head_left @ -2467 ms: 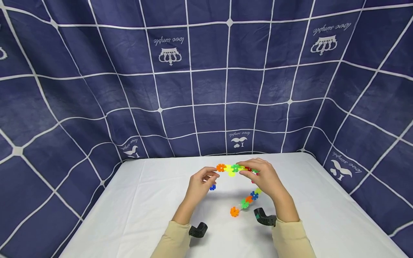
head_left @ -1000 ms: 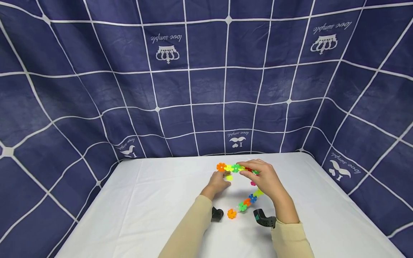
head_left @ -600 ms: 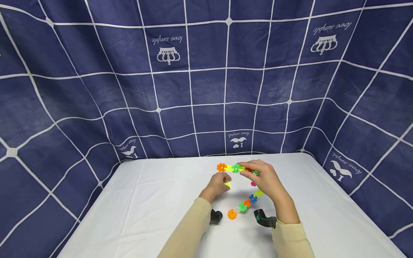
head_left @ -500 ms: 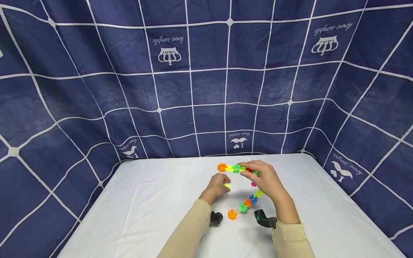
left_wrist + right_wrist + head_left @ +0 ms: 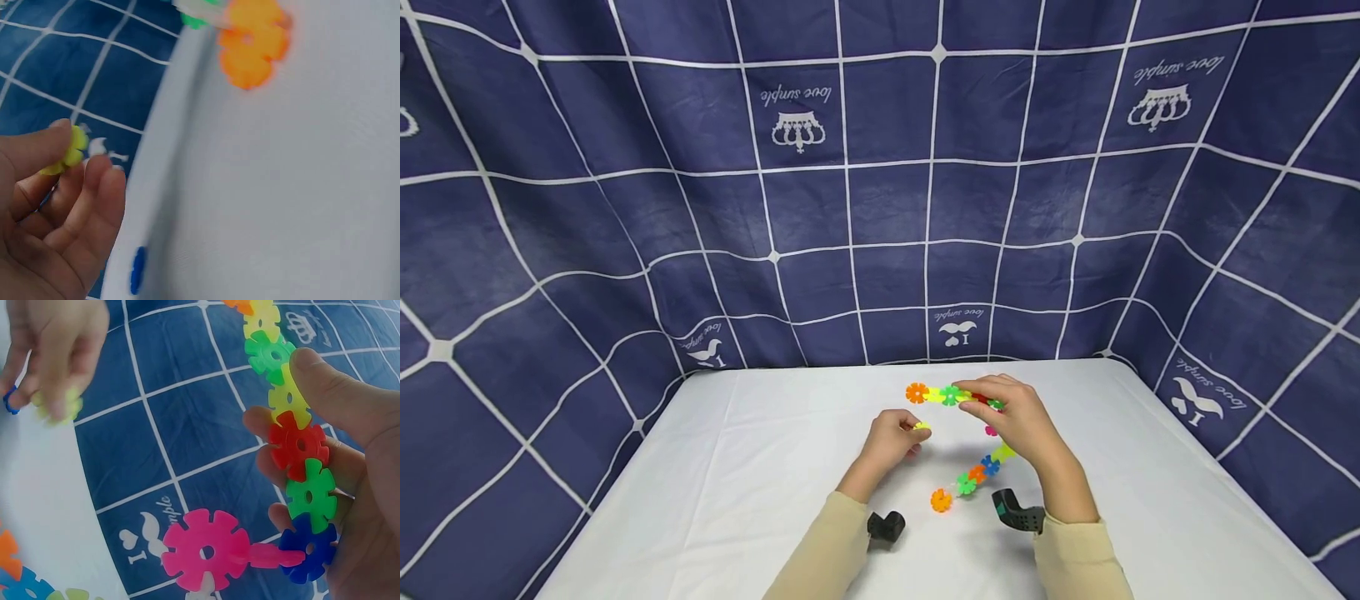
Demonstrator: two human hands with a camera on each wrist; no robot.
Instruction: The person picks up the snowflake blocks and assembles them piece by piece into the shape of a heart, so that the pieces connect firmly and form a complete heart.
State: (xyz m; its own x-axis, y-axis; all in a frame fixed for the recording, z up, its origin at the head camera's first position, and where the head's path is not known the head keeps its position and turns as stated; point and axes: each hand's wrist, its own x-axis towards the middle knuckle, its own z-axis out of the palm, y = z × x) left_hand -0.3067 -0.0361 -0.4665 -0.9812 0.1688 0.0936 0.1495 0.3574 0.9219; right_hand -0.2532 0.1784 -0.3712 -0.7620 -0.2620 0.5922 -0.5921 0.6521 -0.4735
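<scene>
My right hand grips a chain of interlocking snowflake discs, its thumb by a green disc and the fingers behind. The chain's upper end is an orange disc. It runs down past a red disc, a blue disc and a pink disc, then curves back to another orange disc at the near end. Left of the chain and apart from it, my left hand pinches a single yellow snowflake disc between thumb and fingers.
A separate blue disc shows below the left hand in the left wrist view, seemingly on the white table. Dark blue curtains with white lines stand behind and at the sides. Each wrist carries a black camera mount.
My left hand has reached in, taken the yellow disc from just under the chain, and drawn it back left and nearer. The right hand stays almost still with the chain.
</scene>
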